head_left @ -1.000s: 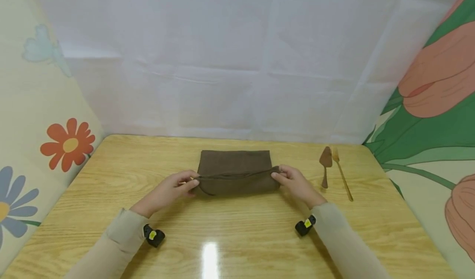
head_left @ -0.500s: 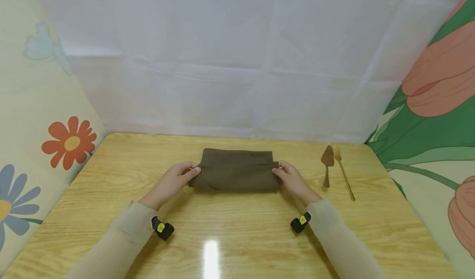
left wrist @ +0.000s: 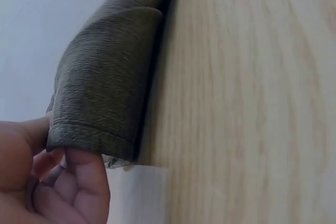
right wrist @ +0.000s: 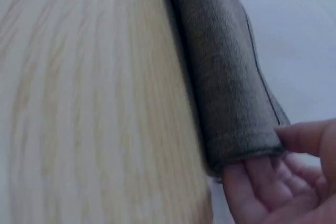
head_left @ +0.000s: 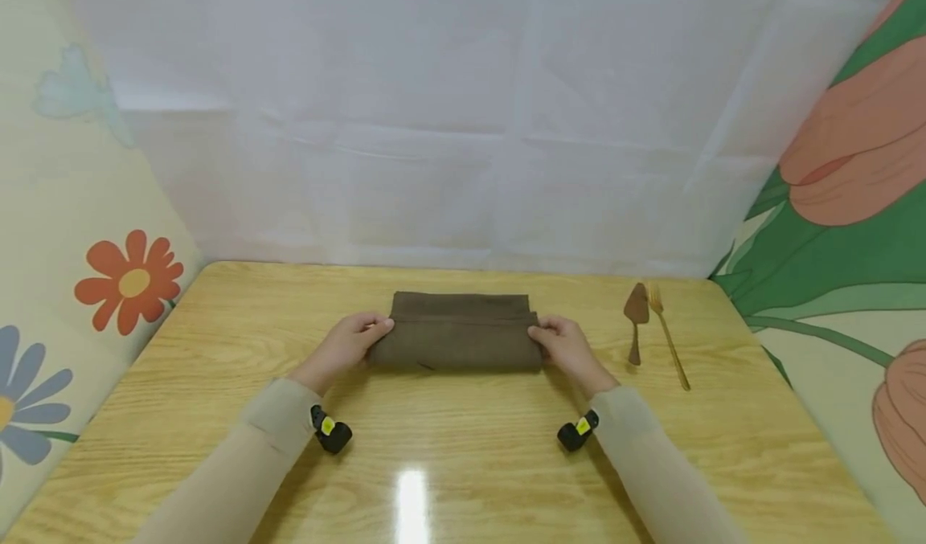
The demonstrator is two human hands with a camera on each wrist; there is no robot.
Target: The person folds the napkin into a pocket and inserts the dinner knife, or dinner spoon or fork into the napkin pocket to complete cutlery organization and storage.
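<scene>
A dark brown cloth [head_left: 456, 345] lies folded over on itself in the middle of the table, a strip of its flat layer showing behind the fold. At its left end my left hand [head_left: 352, 341] pinches the folded edge, thumb on top. The left wrist view shows the fingers tucked under the rounded cloth [left wrist: 105, 77]. My right hand [head_left: 567, 349] grips the opposite end the same way. In the right wrist view, fingertips reach inside the end of the fold [right wrist: 231, 93] while the thumb presses its outer side.
On the right of the wooden table [head_left: 463, 447] lie a small cake server [head_left: 636, 311] and, beside it, a gold fork [head_left: 669, 339]. A white sheet [head_left: 434, 126] hangs behind the table's back edge. Flower-patterned panels stand at both sides.
Both hands have carried the cloth's near edge away from me and laid it over the back layer. The fold looks flatter and smoother now. The cake server and fork stay put.
</scene>
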